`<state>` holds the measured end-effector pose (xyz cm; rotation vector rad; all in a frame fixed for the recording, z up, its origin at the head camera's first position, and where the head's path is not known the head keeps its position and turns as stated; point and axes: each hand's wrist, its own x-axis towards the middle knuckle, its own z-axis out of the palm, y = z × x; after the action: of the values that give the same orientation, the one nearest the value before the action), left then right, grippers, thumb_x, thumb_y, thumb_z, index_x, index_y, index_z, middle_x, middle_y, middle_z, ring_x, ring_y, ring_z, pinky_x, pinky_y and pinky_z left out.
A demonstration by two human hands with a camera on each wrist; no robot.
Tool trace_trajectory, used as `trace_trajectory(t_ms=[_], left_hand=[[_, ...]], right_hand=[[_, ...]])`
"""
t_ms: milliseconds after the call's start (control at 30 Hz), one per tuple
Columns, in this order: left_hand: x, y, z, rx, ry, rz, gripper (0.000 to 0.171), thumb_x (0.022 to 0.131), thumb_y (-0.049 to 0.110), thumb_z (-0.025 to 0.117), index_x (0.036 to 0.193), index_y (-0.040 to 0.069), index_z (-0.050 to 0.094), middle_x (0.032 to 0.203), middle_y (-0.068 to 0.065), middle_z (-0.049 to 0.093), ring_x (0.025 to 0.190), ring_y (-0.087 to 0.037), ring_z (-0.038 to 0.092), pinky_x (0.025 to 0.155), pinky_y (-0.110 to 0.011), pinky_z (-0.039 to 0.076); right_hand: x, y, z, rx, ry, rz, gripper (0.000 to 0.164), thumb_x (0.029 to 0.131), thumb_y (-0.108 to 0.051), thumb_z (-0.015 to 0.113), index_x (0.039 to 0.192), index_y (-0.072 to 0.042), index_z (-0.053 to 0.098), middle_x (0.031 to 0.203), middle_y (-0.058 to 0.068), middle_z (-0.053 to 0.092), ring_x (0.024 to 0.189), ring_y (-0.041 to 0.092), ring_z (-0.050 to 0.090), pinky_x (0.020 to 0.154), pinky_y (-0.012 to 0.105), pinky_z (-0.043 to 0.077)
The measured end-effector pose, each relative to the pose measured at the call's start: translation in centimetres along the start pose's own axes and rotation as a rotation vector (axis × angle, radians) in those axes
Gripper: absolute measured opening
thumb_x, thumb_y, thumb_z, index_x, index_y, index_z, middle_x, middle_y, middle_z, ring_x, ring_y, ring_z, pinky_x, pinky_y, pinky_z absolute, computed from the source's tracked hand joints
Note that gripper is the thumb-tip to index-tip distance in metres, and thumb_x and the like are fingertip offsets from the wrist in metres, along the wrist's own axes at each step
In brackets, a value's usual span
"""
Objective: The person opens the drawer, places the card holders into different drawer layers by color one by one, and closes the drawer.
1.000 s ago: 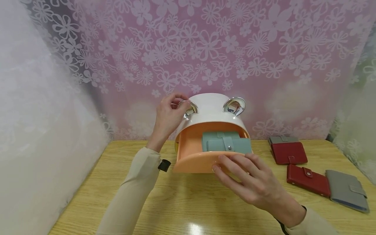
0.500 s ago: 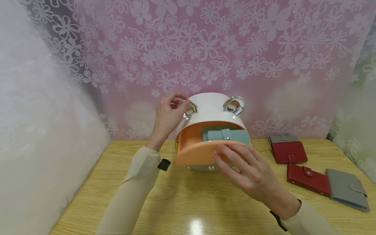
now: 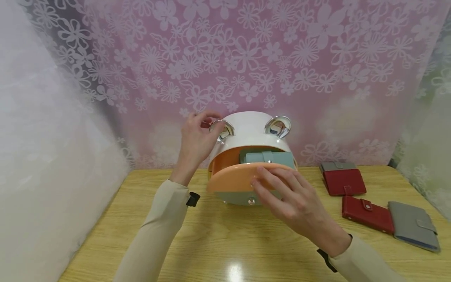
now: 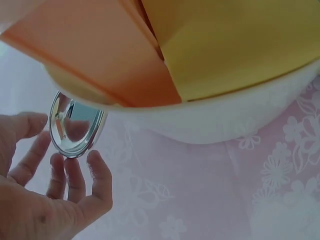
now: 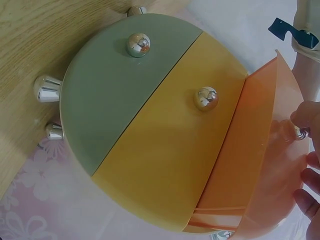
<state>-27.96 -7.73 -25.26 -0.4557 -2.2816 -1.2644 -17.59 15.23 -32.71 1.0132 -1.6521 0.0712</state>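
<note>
A rounded white drawer box [image 3: 251, 129] with shiny silver ears stands on the table. My left hand [image 3: 198, 143] holds its left silver ear [image 4: 75, 125] between thumb and fingers. The top orange drawer [image 3: 232, 178] is partly pulled out, and mint-green wallets [image 3: 282, 158] show inside above its front. My right hand [image 3: 294, 199] is at that drawer front, with thumb and forefinger around the small silver knob [image 5: 300, 132] and other fingertips against the orange face. Below it, the yellow drawer [image 5: 170, 145] and green drawer [image 5: 125, 85] are closed.
On the right side of the table [image 3: 211, 243], a red wallet [image 3: 345, 181] overlaps a grey wallet [image 3: 338, 166]. Nearer lie another red wallet [image 3: 368, 214] and a larger grey wallet [image 3: 414, 225]. A flowered pink curtain [image 3: 246, 58] hangs close behind the box.
The orange drawer has slid back into the box, with my right hand following it away from me. Less of the mint wallets shows, and the green drawer front has come into view. My left hand keeps its hold.
</note>
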Motion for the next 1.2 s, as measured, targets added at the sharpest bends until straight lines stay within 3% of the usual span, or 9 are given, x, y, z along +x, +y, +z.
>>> trace_trajectory(t_ms=[233, 567, 800, 1200], left_hand=[[-0.5, 0.2, -0.4, 0.097, -0.038, 0.106, 0.017, 0.096, 0.021, 0.067, 0.111, 0.017, 0.074, 0.106, -0.007, 0.054, 0.1, -0.022, 0.057, 0.079, -0.033, 0.053], [-0.1, 0.4, -0.5, 0.137, -0.069, 0.127, 0.017, 0.096, 0.02, 0.063, 0.109, 0.017, 0.074, 0.104, -0.008, 0.055, 0.098, -0.024, 0.052, 0.085, -0.038, 0.044], [0.7, 0.2, -0.1, 0.135, -0.104, 0.068, 0.016, 0.096, 0.026, 0.069, 0.109, 0.017, 0.072, 0.11, -0.01, 0.056, 0.103, -0.027, 0.057, 0.093, -0.043, 0.048], [0.6, 0.7, 0.6, 0.098, -0.05, -0.004, 0.015, 0.094, 0.03, 0.07, 0.102, 0.018, 0.072, 0.111, -0.009, 0.06, 0.107, -0.024, 0.055, 0.09, -0.041, 0.047]], right_hand=[[0.1, 0.0, 0.3, -0.004, 0.0, 0.005, 0.024, 0.106, -0.016, 0.055, 0.112, -0.005, 0.075, 0.121, 0.018, 0.072, 0.105, 0.037, 0.066, 0.085, 0.044, 0.056], [0.2, 0.2, 0.8, -0.002, 0.025, 0.003, 0.023, 0.104, -0.016, 0.057, 0.112, -0.005, 0.076, 0.121, 0.017, 0.072, 0.104, 0.038, 0.065, 0.083, 0.044, 0.055], [-0.1, 0.2, 1.1, -0.004, 0.027, 0.011, 0.023, 0.104, -0.018, 0.057, 0.111, -0.006, 0.076, 0.121, 0.017, 0.072, 0.105, 0.037, 0.065, 0.083, 0.044, 0.056], [-0.4, 0.2, 1.3, -0.011, 0.02, 0.011, 0.024, 0.104, -0.018, 0.057, 0.113, -0.007, 0.076, 0.123, 0.017, 0.071, 0.107, 0.038, 0.064, 0.084, 0.045, 0.055]])
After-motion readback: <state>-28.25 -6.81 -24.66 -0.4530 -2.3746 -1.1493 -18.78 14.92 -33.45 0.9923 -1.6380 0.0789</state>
